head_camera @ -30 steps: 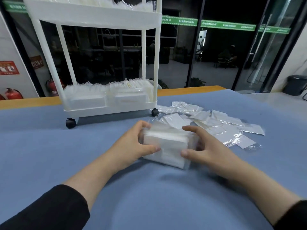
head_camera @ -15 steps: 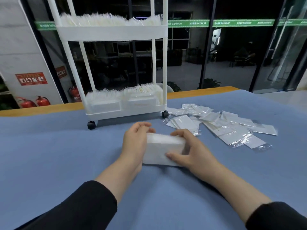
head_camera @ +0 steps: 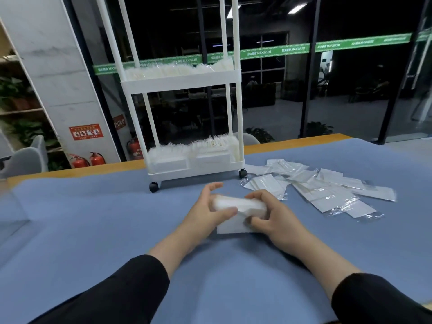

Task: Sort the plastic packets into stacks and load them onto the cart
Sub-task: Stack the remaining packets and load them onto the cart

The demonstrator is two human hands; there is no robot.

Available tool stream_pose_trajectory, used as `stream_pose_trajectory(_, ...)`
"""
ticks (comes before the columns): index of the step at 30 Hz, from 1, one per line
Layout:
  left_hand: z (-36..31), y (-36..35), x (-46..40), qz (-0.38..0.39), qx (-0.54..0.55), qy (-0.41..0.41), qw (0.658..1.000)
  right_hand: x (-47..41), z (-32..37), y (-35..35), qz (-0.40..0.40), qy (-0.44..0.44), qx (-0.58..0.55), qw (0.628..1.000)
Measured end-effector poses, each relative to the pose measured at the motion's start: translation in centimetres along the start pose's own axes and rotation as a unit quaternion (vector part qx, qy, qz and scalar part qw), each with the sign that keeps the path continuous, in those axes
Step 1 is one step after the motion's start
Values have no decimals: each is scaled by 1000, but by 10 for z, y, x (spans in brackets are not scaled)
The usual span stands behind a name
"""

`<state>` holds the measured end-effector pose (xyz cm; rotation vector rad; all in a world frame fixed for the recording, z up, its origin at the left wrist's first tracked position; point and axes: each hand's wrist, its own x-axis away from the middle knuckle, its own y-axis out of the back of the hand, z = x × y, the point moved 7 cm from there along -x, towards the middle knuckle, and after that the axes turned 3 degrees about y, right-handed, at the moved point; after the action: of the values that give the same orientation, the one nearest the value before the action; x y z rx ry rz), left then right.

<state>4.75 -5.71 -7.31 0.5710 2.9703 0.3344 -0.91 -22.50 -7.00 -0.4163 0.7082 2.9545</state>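
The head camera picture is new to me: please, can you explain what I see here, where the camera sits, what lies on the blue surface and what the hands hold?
There is no machine here. A person wears one wide-angle camera on the head, so you look forward and down at that person's own arms in black sleeves. The left hand and the right hand together grip a white stack of packets, with the fingers curled round its two ends. The stack's lower edge seems to rest on the blue cloth that covers the table. To the right lie loose packets, scattered and overlapping. Behind the hands stands a white cart on small black wheels; its two visible shelves already hold rows of packets. Beyond it are dark glass walls.
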Motion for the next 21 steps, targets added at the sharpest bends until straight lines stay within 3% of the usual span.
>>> stream_pose_trajectory(3, -6, 14, 18, 43, -79, -3, 996, 7, 16, 9, -21, 12, -10, 1000)
stream_pose_trajectory(5, -19, 25, 32, 31, -85, -12, 996, 11, 33, 8, -21, 26, -16, 999)
stream_pose_trajectory(15, -78, 75, 86, -34, 50, -77, 995, 18, 131, -21, -34, 47, -151, 987)
stream_pose_trajectory(21, -120, 115, 59, -34, 90, -108, 990, -10, 183, -14, 13, 54, -92, 994)
